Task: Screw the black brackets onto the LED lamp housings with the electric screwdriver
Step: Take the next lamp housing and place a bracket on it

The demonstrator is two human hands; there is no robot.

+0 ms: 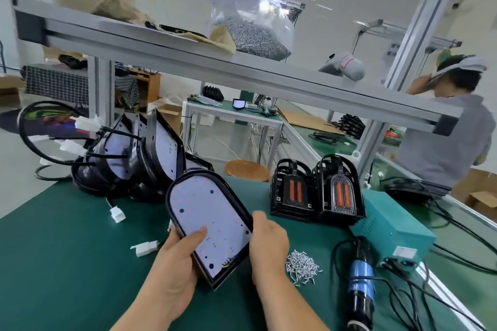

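Housing (209, 223) tilts above the worktop (67, 250), long axis leaning away-left, left grip (174, 258) and right grip (269, 244) clasping its near edges; screwdriver (360, 282) lies right of housing, nearest right grip.

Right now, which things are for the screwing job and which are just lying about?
For the job:
lamp housing, held by left hand and right hand
black brackets
screw pile
electric screwdriver

Just lying about:
wooden stool
brown paper on the shelf
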